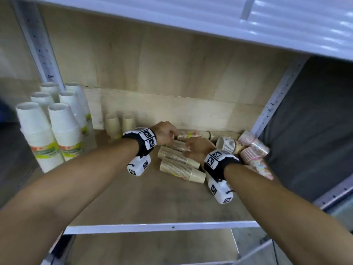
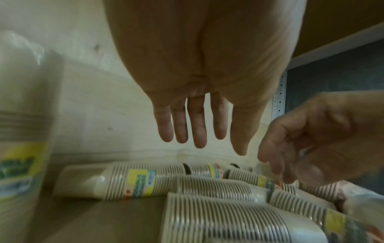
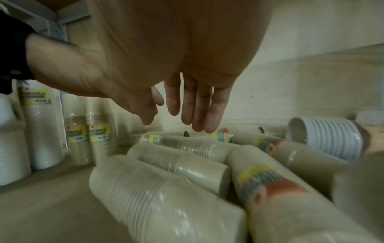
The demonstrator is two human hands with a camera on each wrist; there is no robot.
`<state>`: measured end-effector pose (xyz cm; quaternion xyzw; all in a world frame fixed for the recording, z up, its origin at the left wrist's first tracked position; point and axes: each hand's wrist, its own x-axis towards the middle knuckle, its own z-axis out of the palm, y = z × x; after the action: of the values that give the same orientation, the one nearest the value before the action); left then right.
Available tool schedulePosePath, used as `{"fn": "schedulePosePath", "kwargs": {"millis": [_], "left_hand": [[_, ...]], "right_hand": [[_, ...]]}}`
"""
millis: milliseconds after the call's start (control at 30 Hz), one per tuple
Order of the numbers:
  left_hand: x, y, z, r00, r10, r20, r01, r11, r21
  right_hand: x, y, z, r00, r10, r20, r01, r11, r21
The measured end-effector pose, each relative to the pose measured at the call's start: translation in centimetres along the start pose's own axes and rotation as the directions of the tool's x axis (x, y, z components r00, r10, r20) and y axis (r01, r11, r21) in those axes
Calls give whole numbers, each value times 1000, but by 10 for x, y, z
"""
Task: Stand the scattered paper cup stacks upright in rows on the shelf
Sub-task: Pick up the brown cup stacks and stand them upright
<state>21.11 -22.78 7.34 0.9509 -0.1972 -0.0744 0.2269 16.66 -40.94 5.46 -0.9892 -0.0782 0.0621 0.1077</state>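
Note:
Several wrapped beige paper cup stacks (image 1: 179,169) lie on their sides in a heap at the right of the wooden shelf (image 1: 133,203). My left hand (image 1: 168,133) hovers over the rearmost lying stack (image 1: 188,134); the left wrist view shows its fingers (image 2: 197,131) straight and holding nothing above that labelled stack (image 2: 141,182). My right hand (image 1: 193,148) is just right of it, over the heap, and its fingers (image 3: 187,106) hang relaxed and empty above the stacks (image 3: 166,197). Two small beige stacks (image 1: 112,125) stand upright at the back.
Tall white cup stacks (image 1: 63,131) stand in rows at the left. Pink patterned stacks (image 1: 252,153) and a white-rimmed stack (image 1: 228,144) lie against the right post (image 1: 275,100). An upper shelf (image 1: 229,22) hangs overhead. Bare board runs to the front edge (image 1: 152,227).

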Motion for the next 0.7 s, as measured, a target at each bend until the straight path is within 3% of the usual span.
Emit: {"fn": "schedulePosePath", "kwargs": {"millis": [100, 233, 400, 700], "left_hand": [[7, -7, 19, 999, 18, 51, -17, 1000, -23], [8, -16, 36, 997, 15, 75, -12, 999, -34], [11, -23, 48, 993, -9, 118, 14, 999, -39], [12, -25, 52, 978, 17, 209, -44, 991, 126]], "right_hand": [[-9, 14, 18, 998, 42, 38, -39, 997, -68], [-18, 23, 39, 992, 90, 83, -97, 992, 82], [-28, 24, 50, 998, 35, 56, -45, 981, 190], [-38, 21, 58, 991, 29, 129, -35, 999, 38]]}}
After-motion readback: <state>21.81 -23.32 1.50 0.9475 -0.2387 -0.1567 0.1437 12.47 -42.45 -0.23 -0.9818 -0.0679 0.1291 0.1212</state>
